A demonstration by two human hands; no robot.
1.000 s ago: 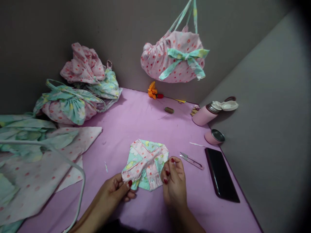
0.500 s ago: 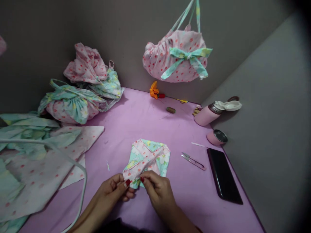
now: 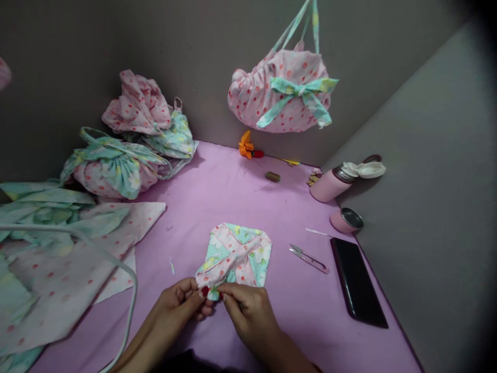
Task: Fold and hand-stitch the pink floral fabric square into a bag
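Observation:
A small patchwork piece of fabric (image 3: pixel 236 254), mint floral with crossing pink dotted bands, lies flat on the purple cloth. Its near left corner is pinched between thumb and fingers of my left hand (image 3: pixel 184 301). Beside that grip, my right hand (image 3: pixel 250 309) is closed in a pinch at the near edge, where the fabric is bunched. Whatever sits between the right fingertips is too small to make out. To the right of the fabric lie pink-handled thread snips (image 3: pixel 309 258), apart from both hands.
A black phone (image 3: pixel 357 282), a pink cup (image 3: pixel 347 220) and an open pink flask (image 3: pixel 334 181) line the right edge. A thread spool (image 3: pixel 273 176) lies farther back. Fabric pouches (image 3: pixel 116 168) and cut cloth (image 3: pixel 58 290) fill the left, crossed by a white cable (image 3: pixel 130 305). Above hangs a dotted pouch (image 3: pixel 287 103).
My right hand has moved slightly left and down, closer to my left hand. The fabric's near edge is now bunched between the hands. My left hand holds nearly the same place.

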